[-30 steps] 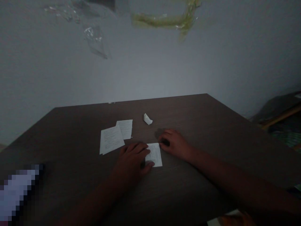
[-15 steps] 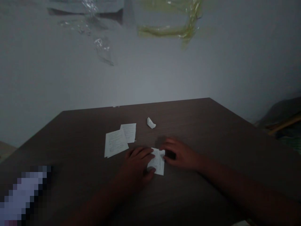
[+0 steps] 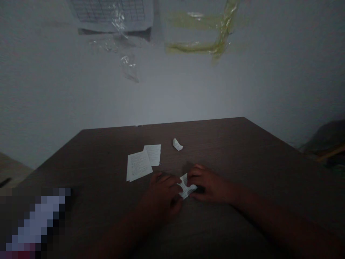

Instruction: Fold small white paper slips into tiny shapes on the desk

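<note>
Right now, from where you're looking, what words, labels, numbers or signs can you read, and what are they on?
None can be read.
Overlapping sheets and the sheet behind them: printed lines, too small.
Sheet at the hands: lines, too small.
Folded paper: too small.
Gridded wall sheet: too blurred.

so the desk [image 3: 215, 144] is dark brown with faint grain, wall's [image 3: 172, 90] plain grey, tape [image 3: 192, 47] yellowish, and the sheets [image 3: 139, 165] are pale with printed lines
</note>
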{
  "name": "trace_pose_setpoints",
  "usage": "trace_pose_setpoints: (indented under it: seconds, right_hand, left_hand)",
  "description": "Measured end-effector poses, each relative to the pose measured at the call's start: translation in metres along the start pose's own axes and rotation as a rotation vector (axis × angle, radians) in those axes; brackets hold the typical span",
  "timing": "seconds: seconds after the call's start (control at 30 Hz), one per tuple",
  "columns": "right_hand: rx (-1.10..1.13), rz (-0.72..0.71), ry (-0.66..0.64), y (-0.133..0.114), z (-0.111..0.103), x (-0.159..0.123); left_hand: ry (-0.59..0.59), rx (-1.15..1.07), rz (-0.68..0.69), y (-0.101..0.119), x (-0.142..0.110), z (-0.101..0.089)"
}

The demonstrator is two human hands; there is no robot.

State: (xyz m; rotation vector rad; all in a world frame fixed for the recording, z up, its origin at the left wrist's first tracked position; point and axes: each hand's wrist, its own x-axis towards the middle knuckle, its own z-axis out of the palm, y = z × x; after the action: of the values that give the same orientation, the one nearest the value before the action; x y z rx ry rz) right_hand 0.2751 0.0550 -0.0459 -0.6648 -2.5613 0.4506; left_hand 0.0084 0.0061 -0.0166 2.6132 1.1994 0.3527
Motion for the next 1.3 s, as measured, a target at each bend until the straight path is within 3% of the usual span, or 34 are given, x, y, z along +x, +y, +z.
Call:
trace_pose_setpoints:
  seconds: [0.4,0.77,1.03,1.3]
  right_hand:
    - [-0.213,-0.025,-0.071,-0.009,0.003,0.003]
    - [-0.312,-0.103,0.052,-0.015,0.009,0.006]
    - [-0.419,-0.141,0.246,-0.027,0.015,0.009]
    - [-0.405,-0.136,0.287,-0.035,0.016,0.01]
  left_hand:
    - [0.023,0.061,0.005,0.006,0.001,0.006]
    - [-0.028,0.109,-0.054,0.009,0.009,0.0]
    - [0.104,0.134,-0.006,0.015,0.004,0.003]
    - [0.204,0.235,-0.04,0.021,0.007,-0.001]
